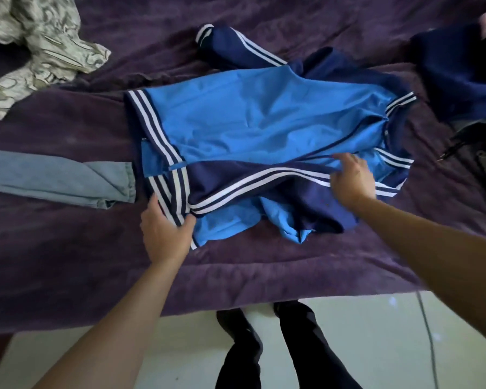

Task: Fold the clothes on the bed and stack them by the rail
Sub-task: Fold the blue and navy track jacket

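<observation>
Nearest the person, the left hand [166, 231] gripped the striped hem of the jacket [250, 122], thumb on top of the cloth. The right hand [351, 181], a little farther out and well apart from the left, had its fingers curled on the cloth by the collar end and seemed to pinch a fold there. Between the two hands the near sleeve [264, 181] lay bunched across the jacket's lower edge, with loose cloth spilling toward the person. Beyond both hands the jacket's light blue body lay spread on the bed [68, 262], and the far sleeve [236, 46] stuck out past it, not yet turned in.

By this, the jacket was only at its first fold, with the sleeves and body left to do. Left of the left hand lay jeans [59, 178]; whether they were folded could not be told. Farther off on that side a patterned cloth [40, 43] lay crumpled, and far beyond the right hand a navy garment [455, 77] sat in a heap. Neither looked folded. No rail was in view, and nothing showed as stacked, so most of the task seemed left.
</observation>
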{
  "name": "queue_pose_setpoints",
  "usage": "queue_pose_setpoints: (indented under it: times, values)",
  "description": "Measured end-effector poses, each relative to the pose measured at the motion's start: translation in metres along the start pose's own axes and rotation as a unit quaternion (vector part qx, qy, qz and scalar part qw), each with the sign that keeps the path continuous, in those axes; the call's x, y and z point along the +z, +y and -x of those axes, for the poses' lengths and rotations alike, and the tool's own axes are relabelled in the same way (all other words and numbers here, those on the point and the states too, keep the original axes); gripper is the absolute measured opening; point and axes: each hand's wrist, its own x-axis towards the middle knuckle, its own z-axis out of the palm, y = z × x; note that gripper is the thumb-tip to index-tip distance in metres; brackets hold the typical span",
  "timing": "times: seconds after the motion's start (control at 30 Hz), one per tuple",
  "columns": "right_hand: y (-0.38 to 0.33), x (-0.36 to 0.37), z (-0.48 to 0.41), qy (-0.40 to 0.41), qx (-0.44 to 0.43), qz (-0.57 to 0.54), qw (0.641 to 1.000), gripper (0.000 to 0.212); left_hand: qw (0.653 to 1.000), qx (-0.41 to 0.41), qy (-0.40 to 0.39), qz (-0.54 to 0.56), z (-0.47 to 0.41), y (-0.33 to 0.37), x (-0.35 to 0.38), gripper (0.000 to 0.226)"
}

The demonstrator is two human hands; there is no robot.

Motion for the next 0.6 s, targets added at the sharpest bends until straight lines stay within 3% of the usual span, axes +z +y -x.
queue_pose_setpoints:
  times: [0.1,0.2,0.3,0.43,0.5,0.6]
  values:
    - [0.062,-0.013,-0.016,-0.132,0.075,0.104,0.983,0.064,0.982,0.129,-0.016,-0.134,-0.018,0.012,0.007,0.075]
    - [0.086,-0.007,-0.014,-0.193,0.062,0.109,0.973,0.03,0.964,0.209,-0.063,-0.152,-0.029,0.024,0.016,0.027]
    - [0.099,-0.02,-0.018,-0.137,0.064,0.059,0.987,0.048,0.983,0.146,-0.107,-0.038,-0.042,0.036,0.007,0.007]
    - [0.109,-0.048,-0.046,-0.026,0.065,0.077,0.995,0.054,0.979,0.055,-0.194,-0.037,-0.071,0.046,-0.018,0.02]
    - [0.098,-0.047,-0.06,-0.027,0.069,0.089,0.993,0.05,0.983,0.055,-0.15,-0.096,-0.076,0.049,-0.014,0.029]
    - [0.074,-0.038,-0.064,0.001,0.029,0.121,0.992,0.05,0.989,0.031,0.037,-0.141,-0.062,0.045,-0.005,0.039]
